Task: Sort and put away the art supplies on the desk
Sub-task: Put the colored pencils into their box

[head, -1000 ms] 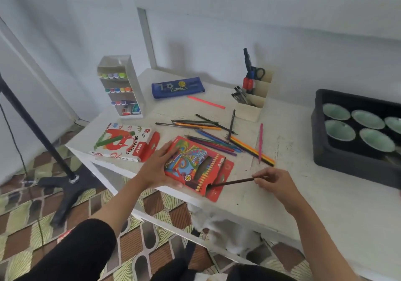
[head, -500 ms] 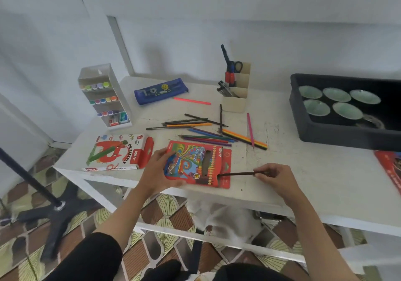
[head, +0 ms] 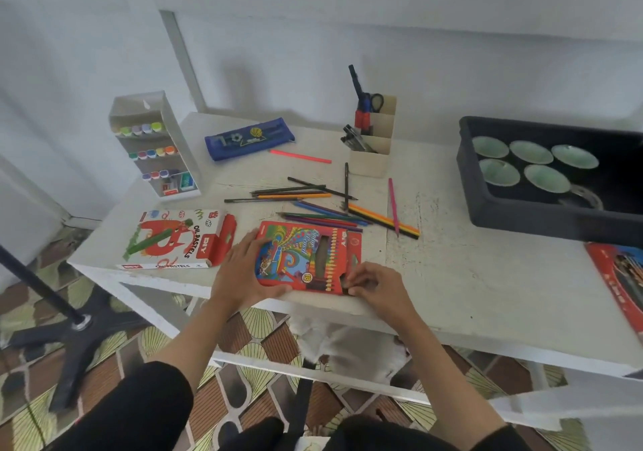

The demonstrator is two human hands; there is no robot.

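Near edge of desk [head: 469,276], centre: red pencil box [head: 302,259] lies flat, flap open at its right end. Left hand [head: 243,269] has the box's left end, with fingers spread over the top and thumb along the near edge, so it's clamped on the box. Right hand [head: 375,287] is at the box's near right corner, fingers curled, tips bunched at the opening. A dark stub shows at the fingertips; can't tell if it's pinched.

Just beyond the box, loose pencils [head: 327,207] are scattered on the desk, none in the box. Pink pencil [head: 393,207] crosses the pile's right end. Coral pencil [head: 301,156] lies alone farther back, near the blue pencil case [head: 248,137].

Oil pastels box [head: 174,238] sits left of the pencil box, just beside the left hand, red flap open. Marker rack [head: 153,147] stands upright at far left. Beige organizer [head: 368,163] is far centre, with scissors [head: 375,102] and pens standing in it. Black tray [head: 539,214] at right holds five green bowls [head: 532,153]. Red carton [head: 619,276] is cut off by the right edge.
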